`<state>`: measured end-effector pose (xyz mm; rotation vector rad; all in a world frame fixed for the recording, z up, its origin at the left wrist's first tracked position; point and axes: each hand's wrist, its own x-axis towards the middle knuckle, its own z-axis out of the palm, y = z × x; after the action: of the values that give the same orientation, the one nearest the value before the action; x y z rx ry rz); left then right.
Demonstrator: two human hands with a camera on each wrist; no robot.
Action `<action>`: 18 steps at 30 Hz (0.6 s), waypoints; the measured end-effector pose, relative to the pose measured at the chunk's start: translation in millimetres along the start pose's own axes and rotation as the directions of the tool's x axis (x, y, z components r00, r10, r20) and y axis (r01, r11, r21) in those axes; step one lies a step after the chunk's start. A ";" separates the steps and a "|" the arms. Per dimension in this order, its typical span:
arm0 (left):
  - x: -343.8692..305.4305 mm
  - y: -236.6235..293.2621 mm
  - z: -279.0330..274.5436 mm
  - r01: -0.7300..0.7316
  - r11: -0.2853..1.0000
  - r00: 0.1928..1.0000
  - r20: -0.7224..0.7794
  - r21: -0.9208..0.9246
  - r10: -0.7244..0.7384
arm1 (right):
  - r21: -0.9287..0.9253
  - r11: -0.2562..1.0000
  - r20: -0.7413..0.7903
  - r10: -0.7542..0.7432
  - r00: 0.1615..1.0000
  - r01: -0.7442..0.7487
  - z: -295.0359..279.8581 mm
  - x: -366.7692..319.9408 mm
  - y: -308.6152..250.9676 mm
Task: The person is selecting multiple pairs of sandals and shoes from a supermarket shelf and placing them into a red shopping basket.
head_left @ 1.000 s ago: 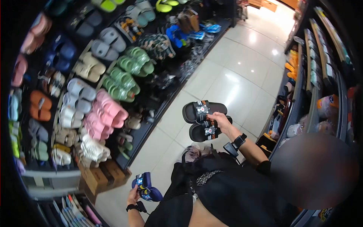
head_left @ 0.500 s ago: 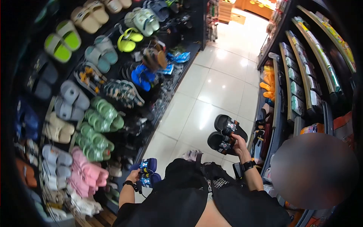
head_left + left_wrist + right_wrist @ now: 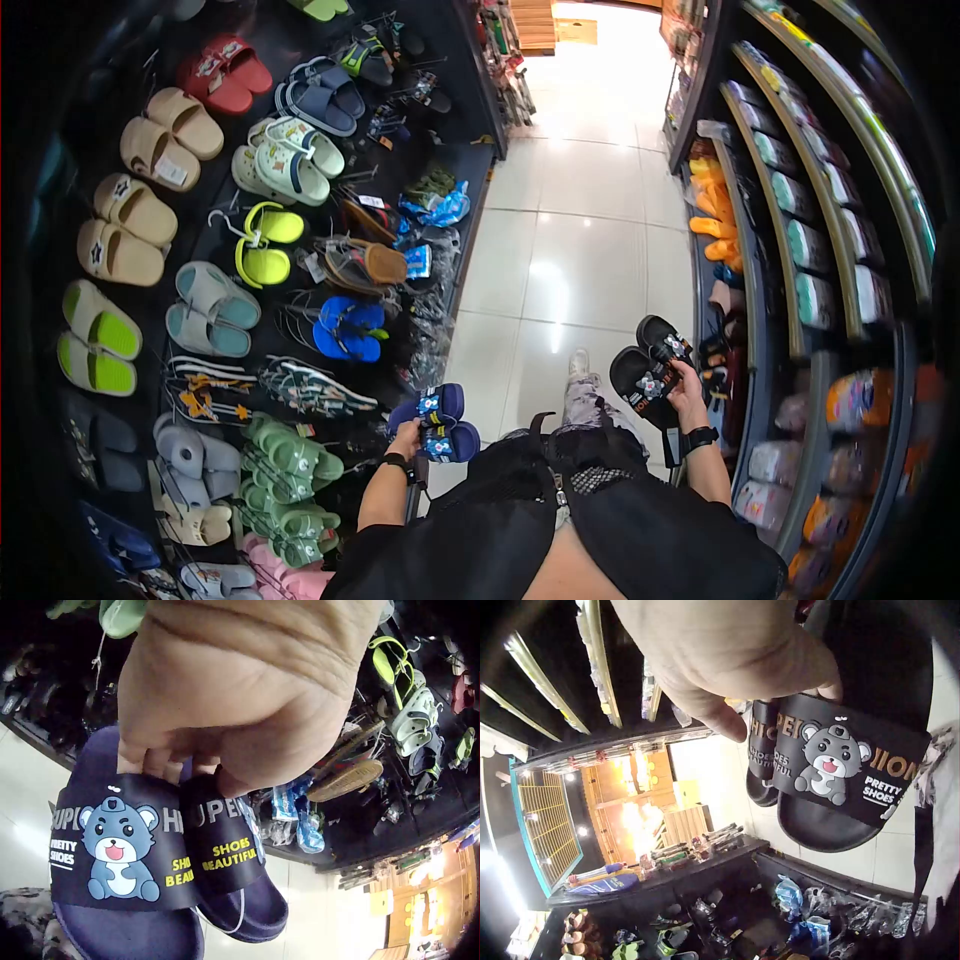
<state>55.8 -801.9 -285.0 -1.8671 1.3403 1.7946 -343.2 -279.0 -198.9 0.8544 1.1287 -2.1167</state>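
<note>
My left hand [image 3: 405, 440] grips a pair of navy blue slide sandals [image 3: 448, 442] by their straps, low at my left side. In the left wrist view, its fingers reach under the top edges of both straps, which carry a blue cartoon bear and yellow lettering. At my right side, my right hand [image 3: 688, 392] holds a pair of black slide sandals [image 3: 632, 372], also by the straps. The right wrist view shows a grey bear [image 3: 831, 761] and orange-brown lettering on the nearer strap, with the second slide partly hidden behind it.
On the left, a dark display rack holds many sandals, among them yellow-green clogs [image 3: 263, 265], blue flip-flops [image 3: 350, 328] and green slides [image 3: 290, 455]. Shelves of packaged goods [image 3: 810, 260] line the right. A white tiled aisle [image 3: 560, 250] runs forward between them toward a bright area.
The view has swung so the aisle runs nearly straight ahead, showing more of the left rack. My right hand with the black slides appears farther right; both hands keep their hold. A foot now shows.
</note>
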 end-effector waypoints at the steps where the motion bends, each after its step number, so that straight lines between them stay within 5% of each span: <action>1: 16.0 17.3 0.3 -0.003 1.000 0.998 0.060 0.030 0.001 | -0.014 1.000 0.018 0.019 1.000 -0.019 18.0 19.6 -15.6; 2: -34.2 58.9 44.6 0.046 0.996 0.989 -0.133 -0.077 -0.056 | -0.001 1.000 0.007 0.022 1.000 -0.022 37.6 40.4 -28.1; 5: -63.5 131.4 83.1 0.106 0.975 0.985 -0.112 -0.194 -0.130 | 0.065 0.996 0.042 0.054 0.998 -0.057 96.3 112.6 -70.1; 7: -57.3 151.9 88.2 0.176 0.981 0.966 -0.181 -0.078 -0.187 | 0.049 0.993 0.064 0.105 0.992 -0.108 143.2 139.6 -102.2; 15: 17.4 203.4 123.5 0.243 0.911 0.948 -0.116 -0.333 -0.296 | -0.079 0.978 0.275 0.207 0.939 -0.192 347.4 280.0 -172.6; 18: 80.3 203.4 134.4 0.240 0.937 0.925 -0.234 -0.254 -0.300 | -0.125 0.961 0.323 0.274 0.906 -0.246 438.8 319.8 -188.7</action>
<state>-194.4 -856.5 -301.7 -2.3547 0.9204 1.6473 -796.1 -630.8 -159.0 0.5411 0.8613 -1.8898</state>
